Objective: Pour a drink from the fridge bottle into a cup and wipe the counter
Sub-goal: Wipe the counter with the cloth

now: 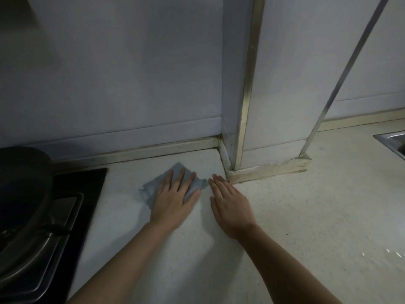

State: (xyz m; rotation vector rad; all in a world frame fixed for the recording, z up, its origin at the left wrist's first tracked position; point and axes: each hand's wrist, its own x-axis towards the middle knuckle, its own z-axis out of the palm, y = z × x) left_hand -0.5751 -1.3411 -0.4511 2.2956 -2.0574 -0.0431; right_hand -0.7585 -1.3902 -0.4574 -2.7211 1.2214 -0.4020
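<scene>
One rumpled grey-blue cloth (pixel 175 185) (flat under left hand (pixel 175 200)) on counter (pixel 285 216).

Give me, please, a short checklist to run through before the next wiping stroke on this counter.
1. cloth lies flat under the left hand, fingers straight: ok.
2. right hand holds nothing and rests flat on the counter beside the cloth: ok.
3. pot on the stove stands apart from the cloth: ok.
4. shiny patch by the right edge, apparently wet, wiped: not ok.
5. cup and bottle out of the way: cannot tell, neither is in view.
</scene>
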